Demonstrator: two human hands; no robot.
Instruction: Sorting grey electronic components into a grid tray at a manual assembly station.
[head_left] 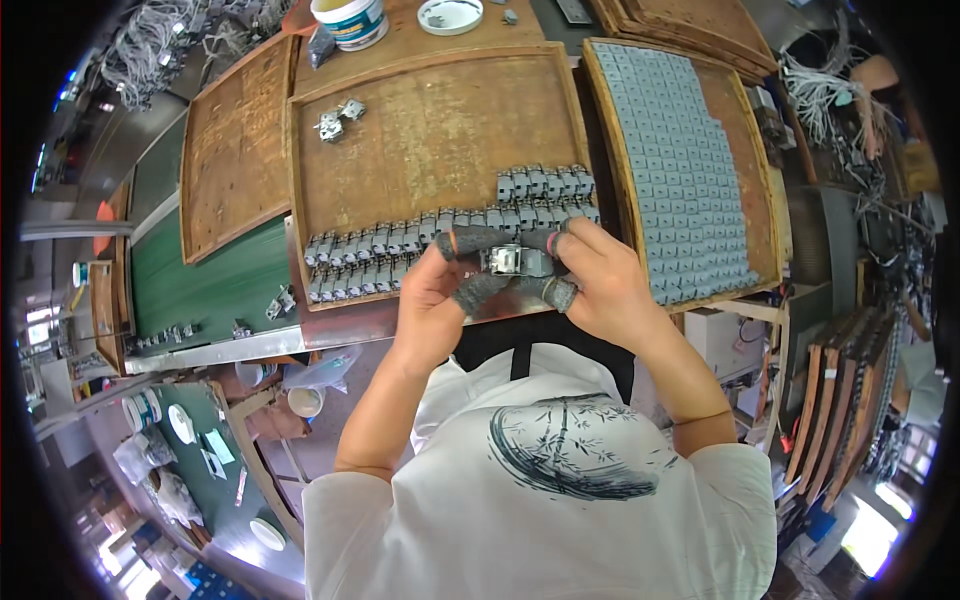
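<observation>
Between my two hands is a small grey block-shaped part [535, 262] with a shiny metal face, held just above the front edge of the wooden tray. My left hand [435, 300] pinches its left side, and my right hand [603, 275] grips the right end. Dark grey sleeves cover thumb and forefinger on both hands. Behind them, rows of similar grey-and-metal parts [385, 240] line the near side of the wooden tray [400, 150]. Two loose metal pieces [340, 120] lie toward that tray's far left corner.
On the right, a second tray [757, 190] holds many flat grey pieces [675, 170]. An angled wooden tray [240, 150] rests at left over a green surface [190, 290] with a few small parts. A white tub [350, 22] and round lid [450, 14] stand at the back.
</observation>
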